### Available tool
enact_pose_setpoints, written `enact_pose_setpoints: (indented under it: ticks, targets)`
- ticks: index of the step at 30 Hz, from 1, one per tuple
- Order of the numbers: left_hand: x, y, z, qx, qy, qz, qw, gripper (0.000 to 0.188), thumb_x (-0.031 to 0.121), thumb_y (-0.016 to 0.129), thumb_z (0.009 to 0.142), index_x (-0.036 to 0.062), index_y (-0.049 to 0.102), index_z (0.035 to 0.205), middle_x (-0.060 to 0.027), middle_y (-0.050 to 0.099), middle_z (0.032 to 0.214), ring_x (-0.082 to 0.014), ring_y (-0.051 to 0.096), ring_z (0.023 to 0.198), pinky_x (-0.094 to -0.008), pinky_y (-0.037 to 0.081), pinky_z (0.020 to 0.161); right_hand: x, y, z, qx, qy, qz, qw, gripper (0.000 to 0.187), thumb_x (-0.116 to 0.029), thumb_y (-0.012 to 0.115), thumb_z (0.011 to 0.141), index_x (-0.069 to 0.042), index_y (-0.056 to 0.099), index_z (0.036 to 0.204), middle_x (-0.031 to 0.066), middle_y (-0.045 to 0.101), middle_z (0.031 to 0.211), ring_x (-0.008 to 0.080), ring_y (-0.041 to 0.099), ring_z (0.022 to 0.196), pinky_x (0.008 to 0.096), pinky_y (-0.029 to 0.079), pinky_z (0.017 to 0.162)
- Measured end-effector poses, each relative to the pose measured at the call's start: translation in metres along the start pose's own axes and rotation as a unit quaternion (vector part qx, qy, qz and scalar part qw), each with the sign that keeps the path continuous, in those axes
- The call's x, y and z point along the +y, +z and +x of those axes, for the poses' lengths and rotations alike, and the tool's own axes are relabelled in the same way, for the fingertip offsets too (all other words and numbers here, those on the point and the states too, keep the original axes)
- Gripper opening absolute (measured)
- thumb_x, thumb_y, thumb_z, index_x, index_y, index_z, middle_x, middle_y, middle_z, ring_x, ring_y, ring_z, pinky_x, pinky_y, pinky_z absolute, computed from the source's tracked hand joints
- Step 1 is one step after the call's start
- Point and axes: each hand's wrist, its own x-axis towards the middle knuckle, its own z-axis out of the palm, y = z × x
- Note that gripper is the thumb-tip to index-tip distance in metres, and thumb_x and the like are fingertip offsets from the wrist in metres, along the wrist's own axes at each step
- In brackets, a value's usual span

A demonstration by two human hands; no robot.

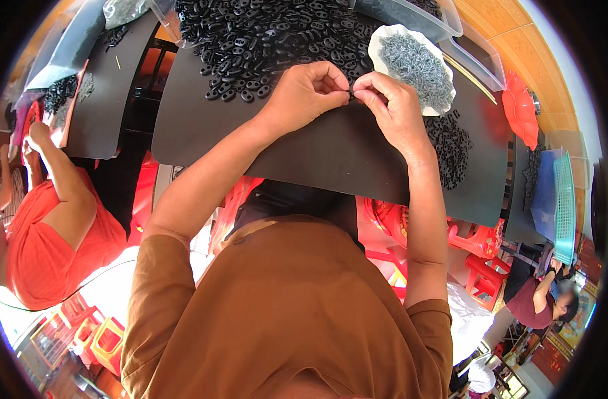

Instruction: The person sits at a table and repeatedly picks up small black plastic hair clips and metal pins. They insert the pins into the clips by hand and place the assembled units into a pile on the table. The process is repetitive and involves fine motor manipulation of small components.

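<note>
Basically both hands, left hand point(307, 93) and right hand point(390, 106), have their fingers pinched shut on one small black plastic piece point(350, 95), held over the black table point(330, 153) mat beside the big heap of black oval plastic links point(264, 40).

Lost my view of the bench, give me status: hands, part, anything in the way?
Left hand and right hand pinch one small black part together. Black parts pile just behind. White dish of grey screws beside right hand. Nothing blocking.

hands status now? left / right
Left hand: closed, fingertips pinching a small black part.
Right hand: closed, pinching the same part from the other side.
</note>
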Motion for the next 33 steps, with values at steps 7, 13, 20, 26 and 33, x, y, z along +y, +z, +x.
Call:
enact_pose_setpoints:
  ticks: [7,13,20,26,33]
  targets:
    - [-0.003,-0.001,0.0,0.002,0.009,-0.002,1.0,0.01,0.002,0.069,0.086,0.0013,0.061,0.092,-0.0028,0.067,0.087,-0.0104,0.068,0.085,-0.0242,0.055,0.079,-0.003,0.004,0.0,-0.018,-0.019,-0.092,0.995,0.014,-0.013,0.064,0.091,-0.003,0.057,0.085,0.0125,0.059,0.076,0.0341,0.057,0.071,0.041,0.045,0.062]
    - [-0.004,-0.001,0.0,0.0,0.008,0.016,1.0,0.01,0.003,0.07,0.086,0.0017,0.061,0.093,-0.0026,0.068,0.086,-0.0101,0.068,0.085,-0.0238,0.055,0.078,-0.006,0.0,0.0,-0.034,0.005,-0.048,0.998,0.012,-0.014,0.063,0.092,-0.003,0.06,0.093,0.0106,0.062,0.08,0.029,0.06,0.071,0.037,0.046,0.064]
    - [-0.005,-0.002,0.002,0.002,0.0,-0.015,1.0,0.011,0.003,0.07,0.086,0.0016,0.062,0.093,-0.0032,0.069,0.086,-0.0094,0.068,0.083,-0.0234,0.055,0.077,0.0,0.0,0.0,-0.019,-0.001,-0.001,1.0,0.008,-0.009,0.061,0.092,-0.003,0.06,0.097,0.0098,0.063,0.082,0.0259,0.061,0.073,0.0341,0.047,0.065]
    - [-0.004,-0.001,0.0,-0.003,0.004,-0.019,1.0,0.01,0.003,0.07,0.086,0.0016,0.062,0.091,-0.003,0.069,0.086,-0.0086,0.067,0.083,-0.0228,0.054,0.075,-0.002,0.003,0.0,-0.041,0.015,-0.042,0.998,0.011,-0.014,0.059,0.095,-0.003,0.057,0.091,0.0133,0.058,0.078,0.0327,0.058,0.072,0.0392,0.044,0.063]
    - [-0.005,0.001,-0.001,0.001,0.017,-0.024,1.0,0.009,0.004,0.07,0.087,0.0021,0.062,0.09,-0.0023,0.069,0.086,-0.0087,0.067,0.083,-0.023,0.054,0.075,0.001,0.003,-0.001,-0.046,0.027,-0.056,0.997,0.013,-0.016,0.061,0.095,-0.003,0.059,0.093,0.0103,0.059,0.078,0.0252,0.059,0.068,0.0349,0.045,0.062]
